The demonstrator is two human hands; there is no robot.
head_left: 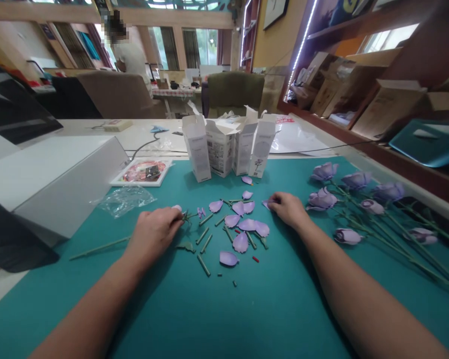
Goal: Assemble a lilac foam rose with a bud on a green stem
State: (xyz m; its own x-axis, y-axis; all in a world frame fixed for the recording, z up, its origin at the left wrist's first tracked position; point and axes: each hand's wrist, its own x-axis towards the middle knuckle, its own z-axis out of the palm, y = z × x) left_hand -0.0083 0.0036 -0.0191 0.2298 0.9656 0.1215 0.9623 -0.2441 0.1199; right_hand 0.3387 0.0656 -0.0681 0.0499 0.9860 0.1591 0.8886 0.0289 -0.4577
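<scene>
My left hand (155, 230) is closed, its fingertips around a small flower piece with a pale top and green sepals (187, 216). Most of that piece is hidden by the fingers. A long green stem (99, 248) reaches out to the left from beneath this hand. On the right, my right hand (287, 208) pinches a purple petal (265, 203) just above the mat. Between the hands lie loose purple petals (240, 242), short green stem pieces (204, 265), a green leaf piece (186, 247), small purple parts (201, 213) and red pegs (255, 259).
Several finished purple roses (322, 198) lie on the teal mat (224, 319) at right. Opened white boxes (196, 149) stand behind the petals. A plastic bag (127, 200), a white-framed tray (164, 178) and a large white box (82, 174) are left. A person (132, 60) is in the background.
</scene>
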